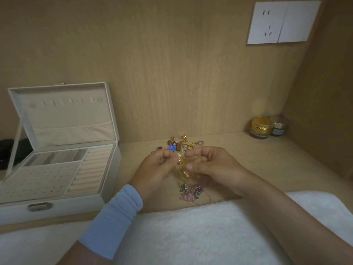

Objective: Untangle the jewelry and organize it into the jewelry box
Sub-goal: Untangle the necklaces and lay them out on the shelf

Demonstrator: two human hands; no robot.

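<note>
- We see a light wooden desk (pixel 257 169).
- At its left edge stands a white jewelry box (pixel 76 207), lid raised.
- Near the middle of the back edge lies a pile of small trinkets (pixel 183 143).
- Close to the front edge lies a tangle of pink cord and silver pieces (pixel 188 191).
- In the back right corner we find a gold jar (pixel 261 127), with a smaller dark jar (pixel 279 129) just beside it.
- A white towel (pixel 191 226) covers the front edge.

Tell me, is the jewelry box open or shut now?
Open: the lid stands raised behind the box, and its ring rolls show.
</note>
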